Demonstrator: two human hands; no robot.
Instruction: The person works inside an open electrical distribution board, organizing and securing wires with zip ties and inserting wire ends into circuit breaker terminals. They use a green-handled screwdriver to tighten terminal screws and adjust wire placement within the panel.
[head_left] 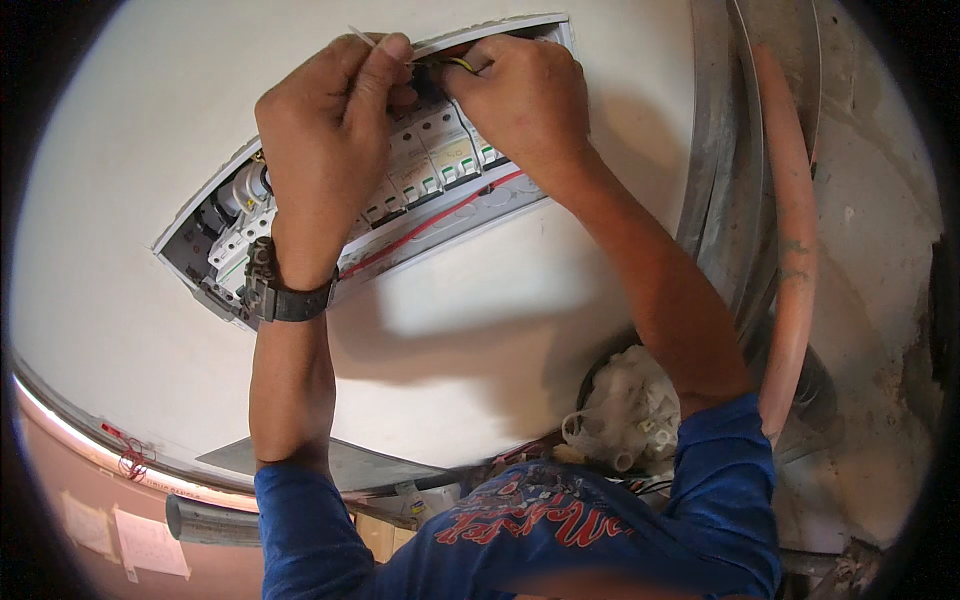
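Observation:
My left hand (335, 125), with a black watch (290, 290) on its wrist, is closed at the upper edge of a recessed electrical distribution box. A thin white strip (362, 37) sticks up between its thumb and fingers. My right hand (525, 100) is closed beside it, its fingers reaching into the box and pinching a yellow-green wire (457, 62). The fingertips of both hands are partly hidden. Below them runs a row of white circuit breakers (425, 165) with green marks. A red wire (420, 232) lies along the box's lower edge.
The box sits in a white wall (120, 200). At the right stand grey conduits (720, 150) and an orange pipe (790, 220). A container with white plastic scraps (630, 405) is below. Papers (150, 540) hang at the lower left, near a grey tube (210, 522).

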